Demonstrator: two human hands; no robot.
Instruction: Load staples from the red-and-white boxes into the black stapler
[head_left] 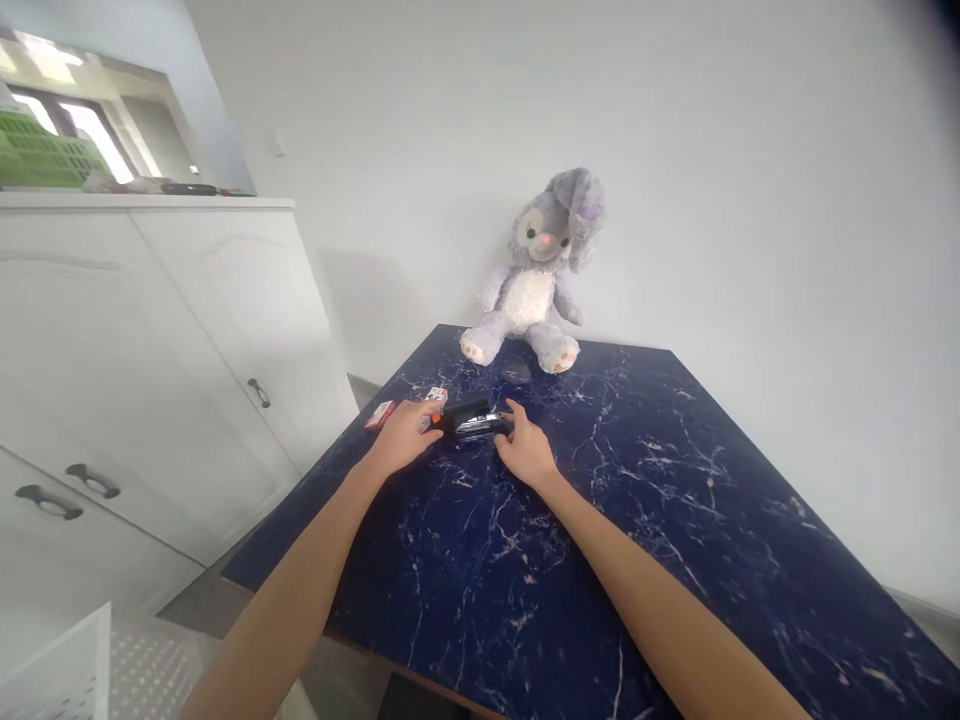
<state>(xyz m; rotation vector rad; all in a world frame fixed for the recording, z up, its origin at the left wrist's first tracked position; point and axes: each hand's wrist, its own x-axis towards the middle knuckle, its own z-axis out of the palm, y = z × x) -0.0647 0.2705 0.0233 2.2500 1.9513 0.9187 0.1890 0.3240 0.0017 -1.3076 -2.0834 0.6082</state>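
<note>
A black stapler [478,427] with a shiny silver part lies between my hands, low over the table top. My left hand [403,437] is closed around its left end, where a small orange part shows near the fingertips. At the right end, my right hand [527,452] has thumb and forefinger on either side of the stapler, pinching it. Just beyond my left hand is a small white box [436,395] with printing, partly covered by the fingers. A red and white small box [380,415] lies to the left of that hand.
The dark blue marbled table [660,520] stands against a white wall. A grey plush rabbit [529,290] sits at its back edge. White cabinets [225,300] stand at the left, and a white perforated basket [142,670] is at the lower left.
</note>
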